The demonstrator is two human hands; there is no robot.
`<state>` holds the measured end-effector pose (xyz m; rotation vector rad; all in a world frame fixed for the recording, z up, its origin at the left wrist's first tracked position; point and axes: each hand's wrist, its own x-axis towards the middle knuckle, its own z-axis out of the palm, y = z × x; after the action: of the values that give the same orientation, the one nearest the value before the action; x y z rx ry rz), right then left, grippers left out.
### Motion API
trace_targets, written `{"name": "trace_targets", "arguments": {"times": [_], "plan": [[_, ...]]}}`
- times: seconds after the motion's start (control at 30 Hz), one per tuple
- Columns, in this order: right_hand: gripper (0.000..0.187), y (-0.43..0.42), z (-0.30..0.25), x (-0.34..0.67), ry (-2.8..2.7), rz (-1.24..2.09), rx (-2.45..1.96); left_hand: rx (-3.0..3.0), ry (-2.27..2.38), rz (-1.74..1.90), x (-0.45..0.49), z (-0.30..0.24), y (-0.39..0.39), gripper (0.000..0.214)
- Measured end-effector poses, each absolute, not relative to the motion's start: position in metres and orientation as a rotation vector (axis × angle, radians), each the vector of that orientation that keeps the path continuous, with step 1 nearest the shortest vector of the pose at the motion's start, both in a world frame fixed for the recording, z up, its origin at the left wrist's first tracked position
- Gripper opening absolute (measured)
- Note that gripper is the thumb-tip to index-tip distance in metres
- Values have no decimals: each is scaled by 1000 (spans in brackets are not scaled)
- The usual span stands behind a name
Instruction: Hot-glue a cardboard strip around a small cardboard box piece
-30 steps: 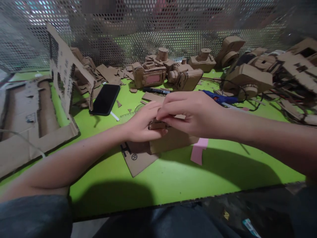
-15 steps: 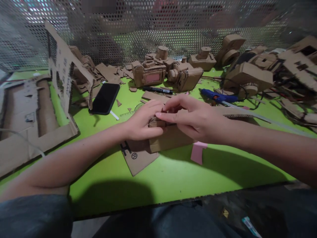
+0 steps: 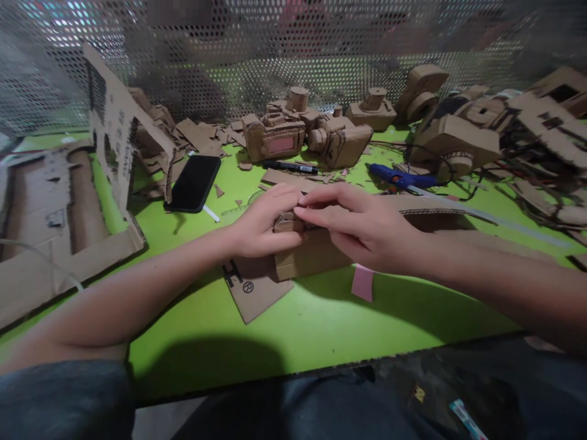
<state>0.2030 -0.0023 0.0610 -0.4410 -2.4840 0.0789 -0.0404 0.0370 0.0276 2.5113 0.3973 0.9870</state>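
On my feed, left hand [image 3: 265, 223] and right hand [image 3: 360, 229] are together, fingertips nearly meeting, both clamped on a small cardboard piece [image 3: 288, 223]. That piece sits on top of a longer cardboard block [image 3: 312, 256], which lies partly over a printed cardboard sheet [image 3: 252, 293] on the green worktop [image 3: 321, 324]. Pink paper slip [image 3: 362, 283] just beside the block. Further back: blue glue gun [image 3: 398, 179], black marker [image 3: 290, 167], black phone [image 3: 195, 183], cardboard model cameras [image 3: 274, 137].
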Motion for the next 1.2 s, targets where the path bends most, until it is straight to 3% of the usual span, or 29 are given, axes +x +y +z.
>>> {"name": "trace_targets", "arguments": {"times": [0.33, 0.6, 0.8, 1.2], "plan": [[45, 2, 67, 198, -2493, 74, -428, 2473, 372, 961, -41, 29, 37, 17], [31, 7, 68, 191, -2485, 21, -386, 2422, 288, 983, -38, 29, 37, 13], [40, 7, 66, 194, -2471, 80, -414, 2409, 313, 990, -40, 27, 38, 15], [39, 10, 77, 196, -2551, 226, -433, 2421, 261, 996, -41, 25, 41, 22]]}}
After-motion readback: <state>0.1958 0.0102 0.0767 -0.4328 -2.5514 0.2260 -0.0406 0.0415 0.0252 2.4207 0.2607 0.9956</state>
